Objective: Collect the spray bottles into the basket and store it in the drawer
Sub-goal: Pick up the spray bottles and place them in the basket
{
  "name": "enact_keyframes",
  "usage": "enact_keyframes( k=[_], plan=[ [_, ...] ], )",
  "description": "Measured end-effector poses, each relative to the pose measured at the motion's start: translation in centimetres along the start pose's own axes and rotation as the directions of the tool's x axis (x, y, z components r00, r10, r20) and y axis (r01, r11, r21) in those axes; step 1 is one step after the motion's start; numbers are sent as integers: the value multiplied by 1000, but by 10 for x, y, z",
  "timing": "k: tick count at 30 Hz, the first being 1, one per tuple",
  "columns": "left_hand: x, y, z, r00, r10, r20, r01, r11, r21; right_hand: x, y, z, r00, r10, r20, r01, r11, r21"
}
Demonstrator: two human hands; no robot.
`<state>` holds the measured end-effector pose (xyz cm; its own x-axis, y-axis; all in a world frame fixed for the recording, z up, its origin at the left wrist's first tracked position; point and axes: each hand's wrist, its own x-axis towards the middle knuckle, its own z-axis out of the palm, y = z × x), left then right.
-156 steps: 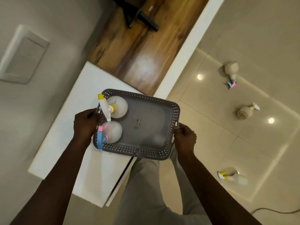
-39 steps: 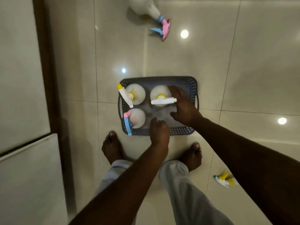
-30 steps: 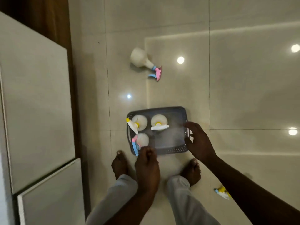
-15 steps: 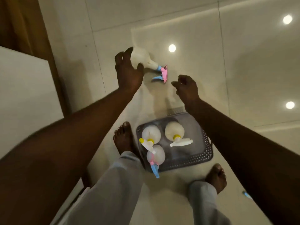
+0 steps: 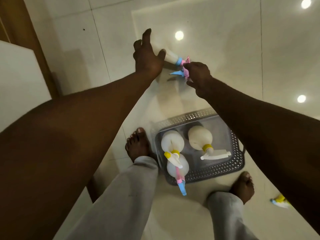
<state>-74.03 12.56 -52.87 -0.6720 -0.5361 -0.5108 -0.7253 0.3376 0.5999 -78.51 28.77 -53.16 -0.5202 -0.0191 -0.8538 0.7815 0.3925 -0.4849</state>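
Head view: the fourth-bottle pickup is in hand. The right hand [image 5: 199, 75] pinches the pink-and-blue trigger of the spray bottle [image 5: 170, 57] lying on the tiled floor [image 5: 225, 49]; the left hand [image 5: 147, 58], fingers spread, meets its body. Next, probably lift it into the grey basket [image 5: 237, 163] beside three upright bottles.

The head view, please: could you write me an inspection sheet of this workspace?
Surface: glossy tiled floor, ceiling lights mirrored in it.
Job's things: grey basket on the floor holds three spray bottles; pink-and-blue bottle lies on the floor beyond it; a yellow-topped bottle lies at lower right, partly hidden.
Clutter: nothing seen.
Hands: left hand spread over the far bottle's body; right hand closed on its pink trigger head.
Cables: nothing seen.
Surroundings: white cabinet and wooden panel at left; bare feet either side of the basket.
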Motion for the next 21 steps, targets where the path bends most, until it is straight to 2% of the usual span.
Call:
enact_keyframes(
  k=[5,7,13,16,19,21],
  plan=[
    [-33,9,-24,996,6,-91,-15,995,-99,-55,-1,-23,997,-32,69,16,974,227],
    [-64,16,-34,995,1,-97,-14,991,-134,-89,3,-40,995,-72,64,53,964,262],
    [-193,48,-48,994,-48,-94,23,966,-256,-209,28,-115,991,-113,77,90,962,259],
    [-265,58,-41,988,-147,-39,123,923,-366,-275,46,-157,989,-102,105,75,969,237],
    [-334,61,-20,980,-194,-39,168,920,-355,-334,71,-196,987,-95,126,71,980,184],
    [-374,54,3,966,-254,47,245,848,-470,-364,92,-218,992,-73,105,60,991,117]
  ],
)
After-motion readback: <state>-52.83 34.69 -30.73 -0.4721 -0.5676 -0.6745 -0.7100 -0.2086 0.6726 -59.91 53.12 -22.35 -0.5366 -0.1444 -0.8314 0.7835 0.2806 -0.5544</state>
